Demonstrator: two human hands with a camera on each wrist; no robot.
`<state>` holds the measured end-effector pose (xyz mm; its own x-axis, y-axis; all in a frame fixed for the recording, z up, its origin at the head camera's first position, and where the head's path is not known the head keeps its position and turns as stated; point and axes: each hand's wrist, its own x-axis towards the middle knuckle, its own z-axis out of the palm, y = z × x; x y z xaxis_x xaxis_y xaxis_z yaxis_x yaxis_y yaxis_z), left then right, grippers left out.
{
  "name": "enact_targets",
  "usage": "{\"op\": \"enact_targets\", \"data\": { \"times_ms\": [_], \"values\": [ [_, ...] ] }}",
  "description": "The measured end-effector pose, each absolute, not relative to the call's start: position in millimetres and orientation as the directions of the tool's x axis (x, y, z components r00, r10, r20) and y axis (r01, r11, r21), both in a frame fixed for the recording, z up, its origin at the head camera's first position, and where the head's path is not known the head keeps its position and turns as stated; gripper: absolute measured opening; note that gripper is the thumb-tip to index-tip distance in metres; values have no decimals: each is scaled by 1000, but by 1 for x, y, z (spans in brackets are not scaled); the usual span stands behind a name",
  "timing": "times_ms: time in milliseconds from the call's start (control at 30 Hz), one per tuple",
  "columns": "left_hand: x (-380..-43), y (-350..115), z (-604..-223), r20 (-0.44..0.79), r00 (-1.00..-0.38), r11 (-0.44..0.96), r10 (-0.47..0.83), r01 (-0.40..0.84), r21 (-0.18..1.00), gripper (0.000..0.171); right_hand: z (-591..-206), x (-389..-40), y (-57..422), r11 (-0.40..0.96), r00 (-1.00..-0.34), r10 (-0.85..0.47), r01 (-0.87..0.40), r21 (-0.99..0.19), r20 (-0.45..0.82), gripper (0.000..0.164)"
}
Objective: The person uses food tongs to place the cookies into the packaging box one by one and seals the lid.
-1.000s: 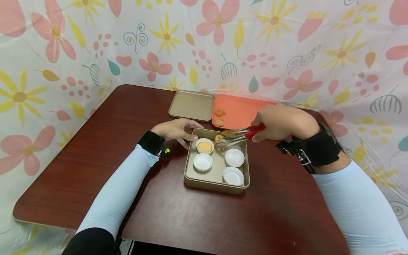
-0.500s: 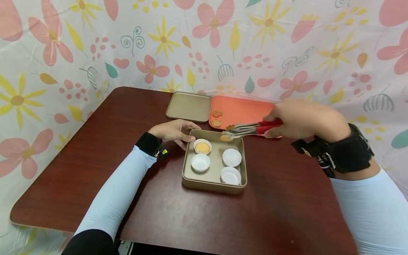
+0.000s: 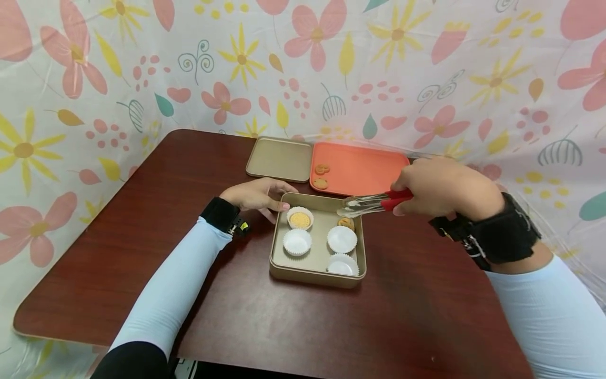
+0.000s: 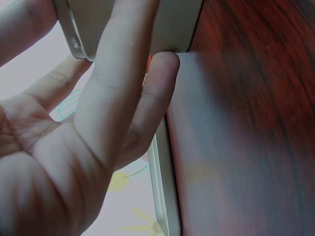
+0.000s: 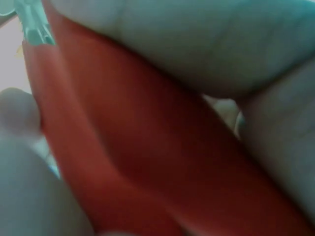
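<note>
My left hand (image 3: 253,196) holds the back left corner of a gold square tin (image 3: 307,274), thumb on the rim. In the left wrist view, its fingers (image 4: 118,73) lie along the outer wall. My right hand (image 3: 433,189) grips the red handles of metal tongs (image 3: 366,203), whose tips hover at the tin's back right. Just below them, a brown cookie (image 3: 346,223) sits in the tin behind a white paper cup (image 3: 342,239). A round yellow cookie (image 3: 300,220) fills another cup at back left. Red handles (image 5: 128,113) fill the right wrist view.
Behind the tin lies an orange tray (image 3: 362,166) with a pretzel-shaped cookie (image 3: 322,169) and a round cookie (image 3: 320,183). A gold lid (image 3: 280,158) adjoins it on the left. More paper cups (image 3: 297,242) stand inside the tin. A flowered cloth (image 3: 189,68) hangs behind the table.
The brown cookie has left the tongs and lies in the tin's back right. My right hand has shifted to the right with the tongs; the nearby paper cup sits slightly nearer. My left hand keeps its hold.
</note>
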<state>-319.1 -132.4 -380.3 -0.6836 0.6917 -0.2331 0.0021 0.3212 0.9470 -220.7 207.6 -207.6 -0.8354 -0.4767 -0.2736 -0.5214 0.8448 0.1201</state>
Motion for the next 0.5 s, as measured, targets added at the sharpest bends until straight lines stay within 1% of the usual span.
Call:
{"op": "enact_targets", "data": {
  "times_ms": [100, 233, 400, 500],
  "values": [
    [-320, -133, -380, -228, -688, 328, 689, 15, 944, 48, -211, -221, 202, 842, -840, -469, -518, 149, -272, 21],
    [-322, -133, -381, -230, -688, 330, 688, 14, 944, 48, -217, -220, 194, 855, -842, -456, -504, 121, -288, 27],
    [-322, -132, -382, -233, -688, 339, 687, 20, 941, 49, -222, -223, 179, 875, -841, -415, -473, 100, -346, 37],
    [-321, -133, -381, -232, -686, 341, 689, 24, 940, 50, -221, -226, 167, 873, -829, -393, -473, 123, -397, 42]
  ]
}}
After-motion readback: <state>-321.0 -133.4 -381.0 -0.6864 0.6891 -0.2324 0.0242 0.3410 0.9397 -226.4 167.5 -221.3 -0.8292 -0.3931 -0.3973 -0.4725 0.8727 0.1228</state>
